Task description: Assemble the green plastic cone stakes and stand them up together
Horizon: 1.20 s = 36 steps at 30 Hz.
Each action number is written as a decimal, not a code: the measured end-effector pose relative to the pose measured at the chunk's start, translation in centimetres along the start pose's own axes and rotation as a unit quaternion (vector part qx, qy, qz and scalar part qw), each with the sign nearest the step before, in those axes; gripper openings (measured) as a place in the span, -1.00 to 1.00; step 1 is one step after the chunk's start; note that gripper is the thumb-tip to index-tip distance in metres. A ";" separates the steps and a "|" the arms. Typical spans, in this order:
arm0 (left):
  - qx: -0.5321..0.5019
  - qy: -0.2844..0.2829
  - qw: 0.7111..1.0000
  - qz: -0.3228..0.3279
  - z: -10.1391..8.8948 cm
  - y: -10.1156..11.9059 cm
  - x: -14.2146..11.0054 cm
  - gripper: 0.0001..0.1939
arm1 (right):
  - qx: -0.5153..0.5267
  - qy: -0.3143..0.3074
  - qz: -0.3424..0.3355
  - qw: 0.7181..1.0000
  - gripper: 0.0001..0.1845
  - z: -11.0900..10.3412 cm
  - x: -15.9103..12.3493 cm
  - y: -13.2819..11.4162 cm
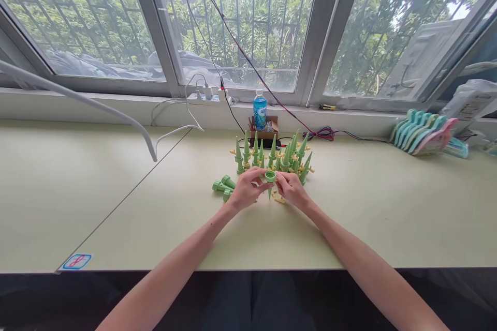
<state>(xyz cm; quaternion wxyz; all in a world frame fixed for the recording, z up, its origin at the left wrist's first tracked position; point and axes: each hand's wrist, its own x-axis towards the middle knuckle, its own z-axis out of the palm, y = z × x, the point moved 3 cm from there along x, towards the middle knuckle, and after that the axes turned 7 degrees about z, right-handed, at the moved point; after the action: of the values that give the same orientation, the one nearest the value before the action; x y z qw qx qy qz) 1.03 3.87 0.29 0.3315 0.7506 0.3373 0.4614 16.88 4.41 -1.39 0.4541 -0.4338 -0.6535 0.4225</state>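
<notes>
A green plant watering spike (270,177) is held upright over the table, its round threaded collar facing up and its point down. My left hand (248,189) grips it from the left between thumb and fingers. At its right side, my right hand (291,189) is closed in a pinch; whatever small part lies between those fingertips is hidden. Below and between the hands are a few small yellow valves (278,197) on the table. Loose green spikes (227,182) lie by my left hand, collars toward the left.
Behind my hands stand several green spikes (286,158) with yellow valves, points up. Farther back are a black phone-like device (265,143), a small cardboard box (274,124) and a blue bottle (260,110). Hangers (421,132) lie at right; a white cable (116,108) arches at left.
</notes>
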 end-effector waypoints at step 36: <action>-0.252 -0.093 0.944 -0.193 0.4 0.4 -0.1 -0.55 | -0.058 0.034 -0.064 0.996 -0.52 -0.3 -0.2 -0.2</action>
<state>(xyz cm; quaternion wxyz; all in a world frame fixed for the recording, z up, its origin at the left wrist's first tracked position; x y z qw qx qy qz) 1.41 3.55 0.43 0.6221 0.6027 0.3164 0.3867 17.21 4.17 -1.16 0.4764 -0.4307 -0.6876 0.3388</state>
